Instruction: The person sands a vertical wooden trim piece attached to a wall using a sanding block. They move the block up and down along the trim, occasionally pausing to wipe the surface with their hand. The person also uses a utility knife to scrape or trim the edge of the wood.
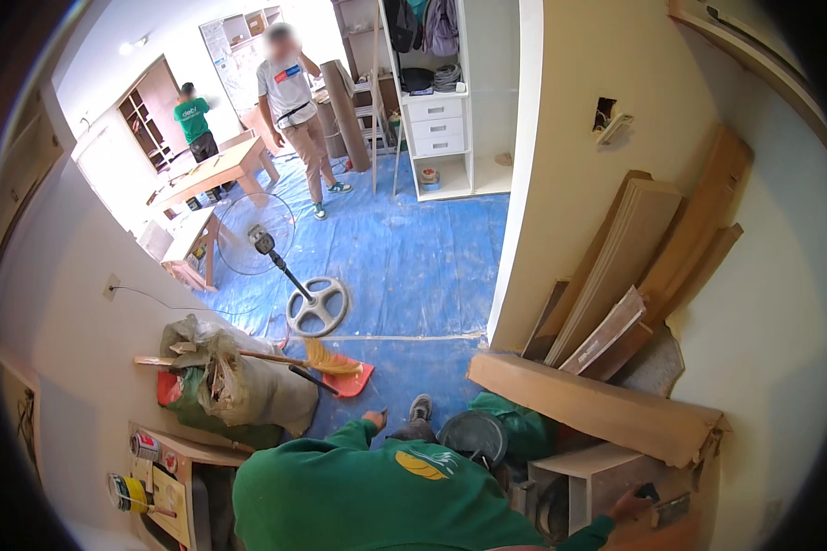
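Observation:
My right hand (629,506) reaches to the lower right, its fingers at a small black object (648,492) that they seem to grip. Just beyond lies a dark, wood-edged block (671,510) on a brown surface. Beside that arm stands an open wooden box-like cabinet (593,463). My left hand (374,419) hangs low in front of me, near my grey shoe (420,408); whether it holds the small dark thing at its fingertips is unclear. A dark round bucket (473,438) stands between my foot and the cabinet, against green cloth (513,420).
Stuffed sacks (248,386), a broom (327,358) and a red dustpan (350,375) lie ahead left. A pedestal fan (317,306) stands on the blue floor sheet (413,275). Boards (613,268) lean right behind a long carton (593,410). Two people (293,96) are farther off.

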